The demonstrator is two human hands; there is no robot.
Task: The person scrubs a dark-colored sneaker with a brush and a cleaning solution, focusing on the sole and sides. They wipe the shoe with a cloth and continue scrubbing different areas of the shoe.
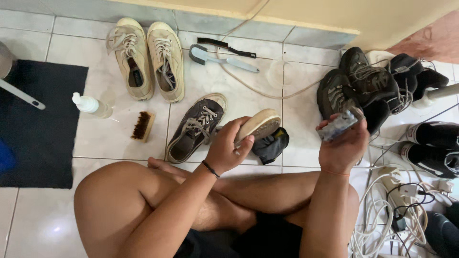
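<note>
While the person sits cross-legged on the white tile floor [119, 138], the left hand [228, 148] grips a dark sneaker [265, 134] turned sole-up, pale sole facing the camera, just past the knees at centre. The right hand [342, 145], at 3 o'clock from it, is closed around a small grey block [337, 125], likely a sponge or eraser; exact kind unclear.

Step in hand, as judged: cleaning the sole edge. The block is raised apart from the shoe, so the next move seems to call for bringing it across to the rubber rim while the left hand steadies.

Room: its mate sneaker [196, 129] lies at 9 o'clock of the held shoe, nearly touching. A wooden brush [143, 125] and spray bottle [92, 105] sit further toward 9. Beige sneakers [146, 57] at 11, long-handled brushes [224, 53] at 12. Dark hiking shoes [363, 86] crowd 2 o'clock; tangled white cables [387, 210] hem the right at 4. Open tile lies toward 12.
</note>
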